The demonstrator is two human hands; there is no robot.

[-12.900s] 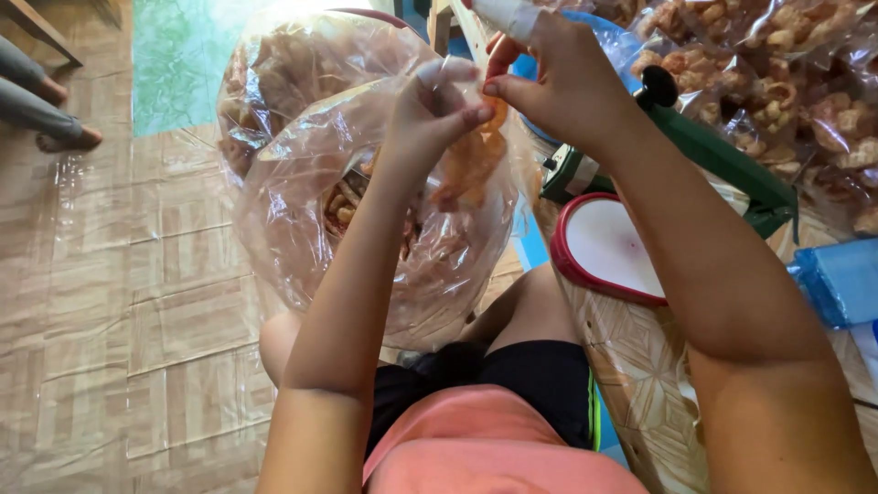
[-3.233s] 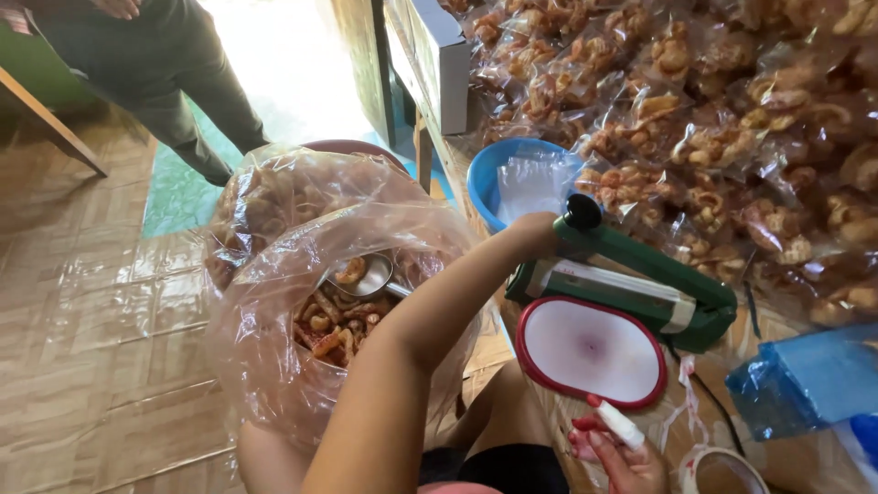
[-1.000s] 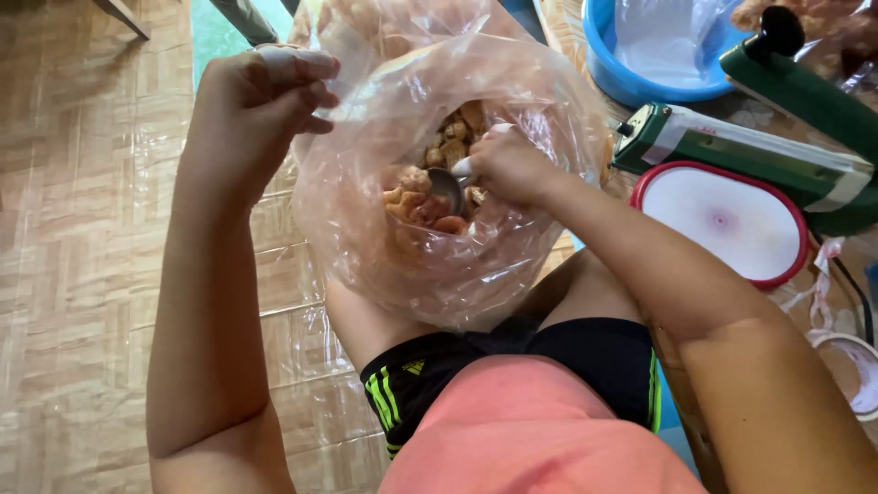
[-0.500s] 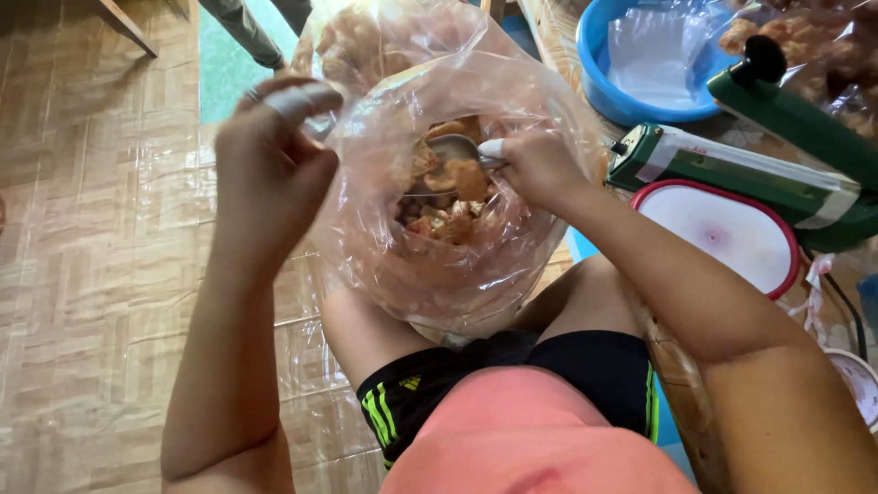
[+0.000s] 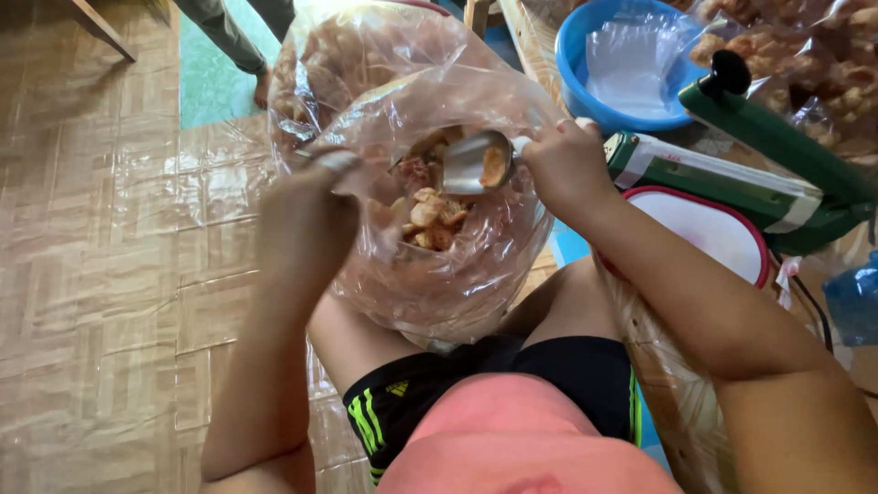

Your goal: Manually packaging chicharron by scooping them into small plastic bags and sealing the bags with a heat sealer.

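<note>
A metal scoop hangs over the mouth of a big clear plastic bag between the person's knees, with one orange fried snack piece in its bowl. The right hand is closed round the scoop's handle at the bag's right rim. More fried snacks lie heaped inside the bag below the scoop. The left hand is at the bag's left rim, blurred; it seems curled on a small clear bag, but the grip cannot be told for sure.

Behind stands a second, fuller bag of snacks. To the right on the table lie a red-rimmed white tray, a green heat sealer with a black knob, and a blue basin holding folded clear bags. Packed snack bags are cut off at the top right edge. Another person's legs show at the top, on a green mat.
</note>
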